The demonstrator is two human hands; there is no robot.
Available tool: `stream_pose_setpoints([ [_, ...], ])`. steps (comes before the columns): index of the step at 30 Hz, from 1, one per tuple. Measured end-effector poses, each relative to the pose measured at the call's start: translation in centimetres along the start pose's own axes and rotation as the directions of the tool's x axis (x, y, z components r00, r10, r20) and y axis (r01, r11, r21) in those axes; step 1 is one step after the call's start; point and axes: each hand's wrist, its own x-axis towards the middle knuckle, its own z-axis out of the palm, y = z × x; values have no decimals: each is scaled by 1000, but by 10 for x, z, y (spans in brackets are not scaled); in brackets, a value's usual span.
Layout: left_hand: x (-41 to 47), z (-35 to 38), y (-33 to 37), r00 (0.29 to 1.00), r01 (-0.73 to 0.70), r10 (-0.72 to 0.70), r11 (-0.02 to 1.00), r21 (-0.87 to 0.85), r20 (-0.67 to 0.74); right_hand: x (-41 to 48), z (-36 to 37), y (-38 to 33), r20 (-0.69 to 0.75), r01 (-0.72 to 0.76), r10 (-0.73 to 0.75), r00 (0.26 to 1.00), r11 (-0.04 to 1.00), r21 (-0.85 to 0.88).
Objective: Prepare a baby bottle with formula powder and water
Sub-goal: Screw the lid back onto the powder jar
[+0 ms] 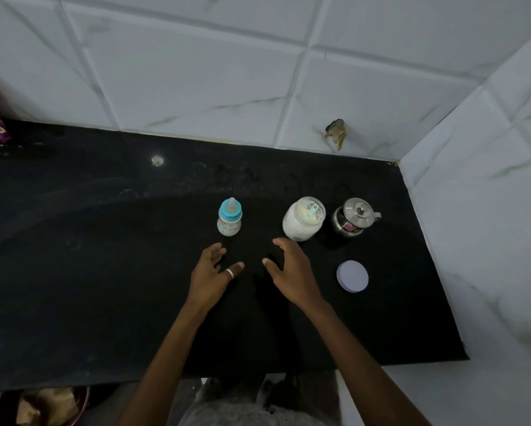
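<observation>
Head cam: the baby bottle (229, 218) stands capped on the black bench (104, 272), well left of the open formula jar (303, 219); the steel kettle (355, 216) sits just right of the jar, and the jar's lid (352, 276) lies nearer the front edge. Both hands hover empty in front, left hand (210, 276) and right hand (291, 272), fingers spread. I'd steady the bottle's body and twist off the teal cap first. Plenty of bare bench left of the bottle; the wall crowds the kettle side.

Dim black stone counter (104, 272) in a corner of white marbled wall tiles (196, 72), perhaps chipped.
</observation>
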Motion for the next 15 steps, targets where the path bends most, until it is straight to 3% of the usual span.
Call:
stream_pose_setpoints([
  [15, -46, 117, -9, 998, 30, -35, 996, 85, 55, -28, -113, 136, 41, -132, 143, 989, 972, -194],
])
